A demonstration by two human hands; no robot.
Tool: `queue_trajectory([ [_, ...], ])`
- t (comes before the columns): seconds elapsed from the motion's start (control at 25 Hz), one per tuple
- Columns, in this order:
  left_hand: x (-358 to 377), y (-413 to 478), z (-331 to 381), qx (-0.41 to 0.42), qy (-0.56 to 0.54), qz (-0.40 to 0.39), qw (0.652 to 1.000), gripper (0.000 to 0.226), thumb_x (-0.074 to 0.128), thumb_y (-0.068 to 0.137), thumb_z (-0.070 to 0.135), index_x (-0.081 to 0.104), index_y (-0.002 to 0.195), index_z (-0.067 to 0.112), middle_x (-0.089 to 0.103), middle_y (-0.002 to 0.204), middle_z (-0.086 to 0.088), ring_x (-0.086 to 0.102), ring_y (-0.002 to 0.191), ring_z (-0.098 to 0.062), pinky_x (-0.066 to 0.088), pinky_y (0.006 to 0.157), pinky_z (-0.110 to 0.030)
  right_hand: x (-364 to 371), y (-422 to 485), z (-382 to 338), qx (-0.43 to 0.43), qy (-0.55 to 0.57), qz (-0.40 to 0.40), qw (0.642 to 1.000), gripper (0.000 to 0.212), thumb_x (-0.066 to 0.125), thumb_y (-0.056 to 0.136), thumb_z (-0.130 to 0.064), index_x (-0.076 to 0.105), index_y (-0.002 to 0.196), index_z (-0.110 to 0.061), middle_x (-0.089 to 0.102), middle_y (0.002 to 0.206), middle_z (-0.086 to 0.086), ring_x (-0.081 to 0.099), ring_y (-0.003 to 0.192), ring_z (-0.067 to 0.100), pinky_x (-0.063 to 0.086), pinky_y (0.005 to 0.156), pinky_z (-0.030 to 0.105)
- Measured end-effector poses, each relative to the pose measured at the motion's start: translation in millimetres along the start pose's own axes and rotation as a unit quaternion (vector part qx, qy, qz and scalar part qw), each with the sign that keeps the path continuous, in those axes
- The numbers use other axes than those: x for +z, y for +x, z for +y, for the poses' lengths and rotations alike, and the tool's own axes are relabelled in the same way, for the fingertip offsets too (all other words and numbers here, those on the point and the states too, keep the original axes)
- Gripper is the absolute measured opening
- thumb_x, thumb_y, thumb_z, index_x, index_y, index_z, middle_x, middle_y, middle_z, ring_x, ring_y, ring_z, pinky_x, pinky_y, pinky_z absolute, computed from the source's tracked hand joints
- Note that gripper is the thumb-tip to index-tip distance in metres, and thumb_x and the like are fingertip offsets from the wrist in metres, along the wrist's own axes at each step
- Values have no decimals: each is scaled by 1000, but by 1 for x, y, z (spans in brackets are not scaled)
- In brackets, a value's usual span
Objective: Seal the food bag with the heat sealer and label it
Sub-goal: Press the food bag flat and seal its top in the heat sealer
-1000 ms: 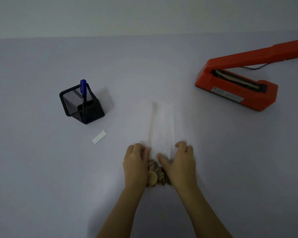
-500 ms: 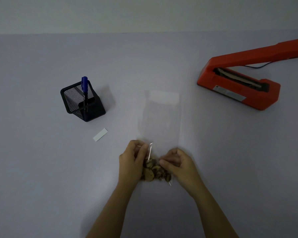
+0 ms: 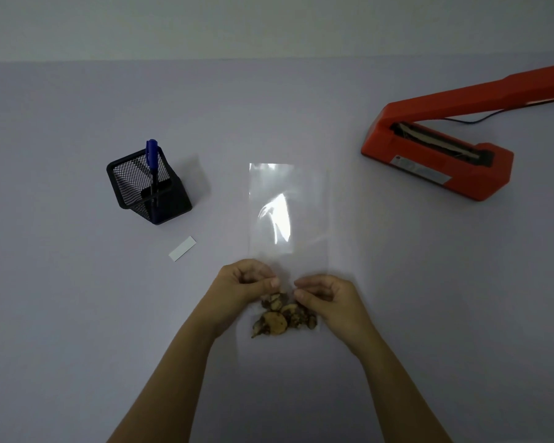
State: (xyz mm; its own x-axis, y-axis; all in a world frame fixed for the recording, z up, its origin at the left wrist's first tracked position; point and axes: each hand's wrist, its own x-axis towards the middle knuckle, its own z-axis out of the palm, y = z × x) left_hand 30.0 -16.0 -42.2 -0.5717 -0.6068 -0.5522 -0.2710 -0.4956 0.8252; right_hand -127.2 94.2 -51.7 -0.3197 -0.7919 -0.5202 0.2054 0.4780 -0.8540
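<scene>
- Since the earlier frame the food bag [image 3: 288,212] is spreading out to full width on the counter [image 3: 77,314]; one second ago it was showing as a narrow folded strip.
- Left hand [image 3: 243,290] and right hand [image 3: 331,300] are no longer pressing flat over the contents. Each grip is now closing thumb against forefinger on the clear film just far of the food [image 3: 282,318].
- Food is sitting bunched at the near end of the bag, between the two hands. The empty clear length is running away to the far side, mouth at the far edge.
- Heat sealer [image 3: 435,161] is standing at far right, well apart from the bag, with its arm raised.
- Label [image 3: 182,248] is lying at left, near the mesh pen holder [image 3: 147,190], which is holding a blue pen [image 3: 151,161]. Both are lying untouched.
- Judgement: flattening is finishing, with the contents settled clear of the seal zone. Sealing is not yet starting, and the bag mouth is still needing carrying across to the sealer bar.
- Risk, as judged: thin film is creasing easily, and a wrinkle at the mouth could spoil the seal.
</scene>
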Motion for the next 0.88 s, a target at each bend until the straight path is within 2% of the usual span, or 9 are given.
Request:
queue_trajectory([
  [0.08,-4,-1,2,-41,-26,-31,998,37,76,63,19,70,95,3,71,95,-19,69,90,-31,57,82,-39,1,0,0,-5,-2,-2,1000,12,74,76,-9,72,84,-18,73,80,0,70,79,11,55,71,20],
  [0.16,-7,0,4,-44,28,-60,997,34,76,68,17,72,100,6,74,98,-13,70,94,-25,57,85,-34,1,0,3,-7,-9,-3,1000,11,75,75,-12,72,84,-18,74,81,1,70,80,14,56,74,23],
  [0.24,-8,2,9,-30,88,-74,993,21,74,75,12,75,96,9,76,93,-7,70,90,-18,56,81,-25,2,-1,4,-7,-5,-5,1000,10,75,75,-12,72,83,-17,75,80,1,70,80,14,56,73,24],
  [0.4,-8,8,14,-19,135,-63,989,11,73,77,9,77,87,11,76,86,-6,70,83,-16,54,74,-20,4,0,6,7,15,5,1000,8,74,75,-9,72,80,-15,75,79,3,70,78,15,54,70,22],
  [0.52,-7,6,12,-3,151,-52,987,9,71,78,9,77,84,12,75,84,-4,69,81,-13,55,73,-19,3,1,3,25,26,-16,999,9,74,76,-10,72,76,-18,74,79,3,70,77,16,53,69,23],
  [0.64,-6,2,11,24,173,-52,983,9,72,78,10,77,84,13,75,81,1,69,81,-12,55,74,-19,-1,0,2,34,4,-43,998,11,76,75,-14,71,85,-18,75,87,5,70,84,19,56,74,28],
  [0.76,-5,0,10,29,174,-44,983,9,73,77,12,78,82,19,76,81,3,70,80,-10,54,75,-18,-3,2,-2,25,-28,-39,999,6,75,77,-14,73,80,-18,75,83,5,71,83,22,57,80,37],
  [0.88,-3,-1,11,20,161,-36,986,13,71,79,16,77,88,22,76,83,9,69,82,-5,51,73,-13,-5,3,-6,13,-49,-22,998,7,75,76,-12,74,79,-18,75,87,3,70,84,17,55,80,29],
])
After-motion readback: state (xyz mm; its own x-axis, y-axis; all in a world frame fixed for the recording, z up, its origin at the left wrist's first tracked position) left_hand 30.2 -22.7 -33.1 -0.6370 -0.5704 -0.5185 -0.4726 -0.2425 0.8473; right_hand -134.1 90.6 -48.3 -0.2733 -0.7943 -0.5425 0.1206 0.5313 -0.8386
